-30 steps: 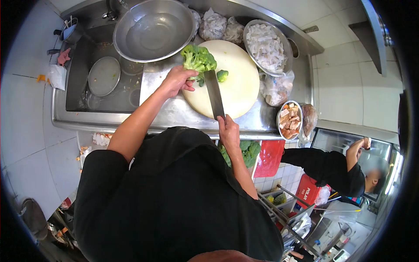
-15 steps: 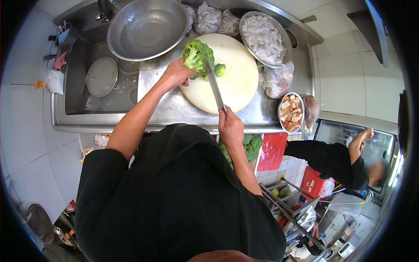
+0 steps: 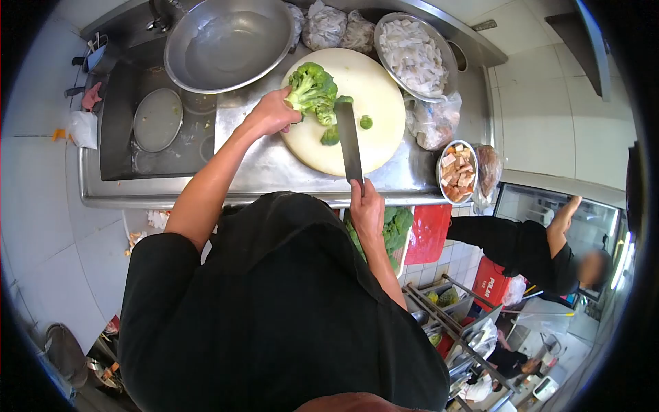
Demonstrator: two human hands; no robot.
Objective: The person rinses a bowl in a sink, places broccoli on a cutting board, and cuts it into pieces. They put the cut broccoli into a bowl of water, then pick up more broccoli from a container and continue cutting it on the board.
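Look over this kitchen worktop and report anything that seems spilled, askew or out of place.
Scraps lie scattered on the floor below the counter's front edge, left of the person. Otherwise nothing stands out: the left hand holds the broccoli on the cutting board, and the right hand grips the knife.

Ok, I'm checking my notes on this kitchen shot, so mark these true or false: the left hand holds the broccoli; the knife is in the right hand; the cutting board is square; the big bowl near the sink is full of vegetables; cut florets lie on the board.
1. The left hand holds the broccoli. True.
2. The knife is in the right hand. True.
3. The board is square. False: it is round.
4. The big bowl is full of vegetables. False: no vegetables are in it.
5. Cut florets lie on the board. True.
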